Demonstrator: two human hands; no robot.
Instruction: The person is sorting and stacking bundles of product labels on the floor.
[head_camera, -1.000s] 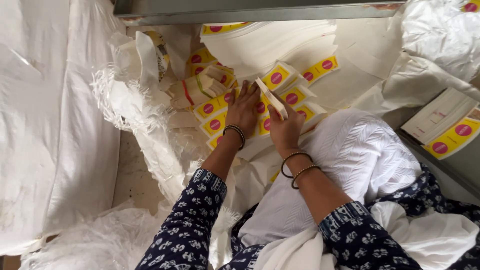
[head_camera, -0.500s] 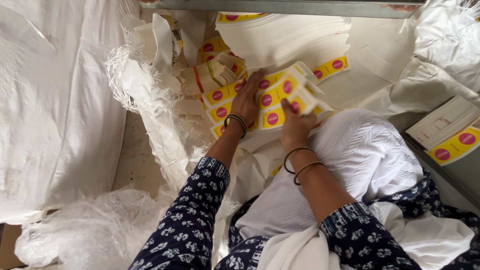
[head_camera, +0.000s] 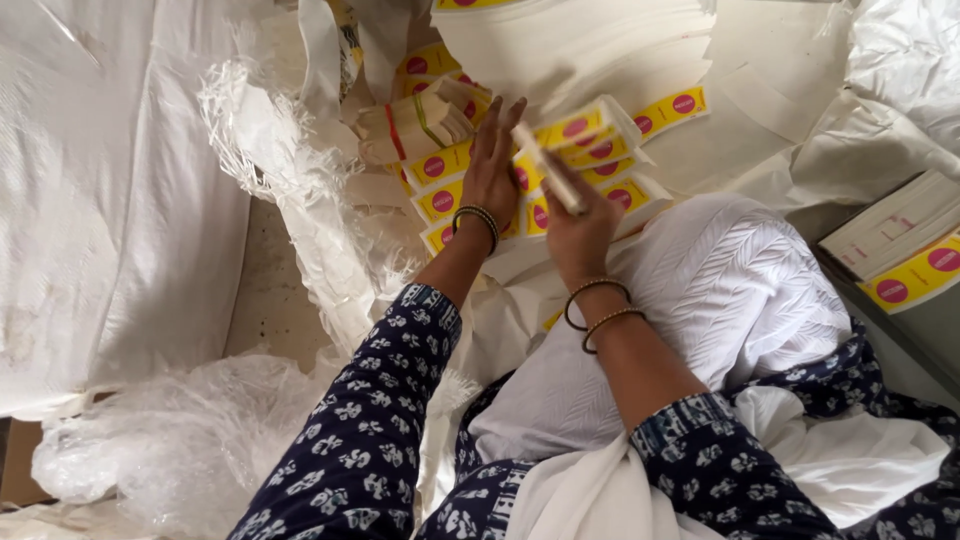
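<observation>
My right hand (head_camera: 578, 228) grips a thin stack of flat folded cartons (head_camera: 552, 172), held on edge and tilted up to the left. My left hand (head_camera: 495, 165) lies flat, fingers spread, on a spread of yellow cartons with red round marks (head_camera: 440, 165). More of these cartons (head_camera: 610, 150) fan out just right of both hands. A banded bundle of cartons (head_camera: 415, 125) lies to the left of my left hand. Both wrists carry bangles, and my sleeves are dark blue with a white floral print.
A tall pile of white flat cartons (head_camera: 580, 40) stands behind the hands. Another stack with yellow cartons (head_camera: 900, 250) sits at the right edge. White woven sacks (head_camera: 110, 190) hang at left, crumpled clear plastic (head_camera: 170, 440) lies at lower left. White cloth covers my knee (head_camera: 730, 290).
The view has moved closer to the cartons. My right hand has raised a thin stack of cartons on edge, and my left hand has slid forward flat onto the yellow cartons.
</observation>
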